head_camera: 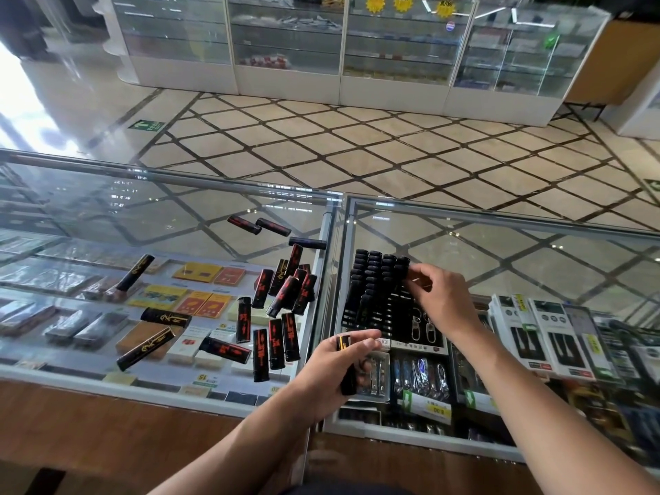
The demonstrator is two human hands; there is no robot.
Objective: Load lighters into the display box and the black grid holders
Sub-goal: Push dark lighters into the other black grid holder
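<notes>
A person is standing at a glass counter and loading lighters. The left hand is closing its grip around a black lighter with gold marking, holding it upright. It is waiting just short of the black grid holder, which is standing a little beyond and to the right of that grip.

The right hand is reaching over the holder's right edge with its fingertips curling down onto the lighter tops there. Its grip is narrow, but whether it is pinching a lighter or only pressing one down cannot be told. Filled cells are showing beyond and to the left of this grip, and open cells are showing on its near side.

Loose lighters are lying scattered on the glass, well to the left of both grips.

To do this step well, the right grip is probably best seating its lighter fully and squarely before letting go. The left grip's lighter then wants to go in upright, into the nearest open cell, without knocking its neighbours.
</notes>
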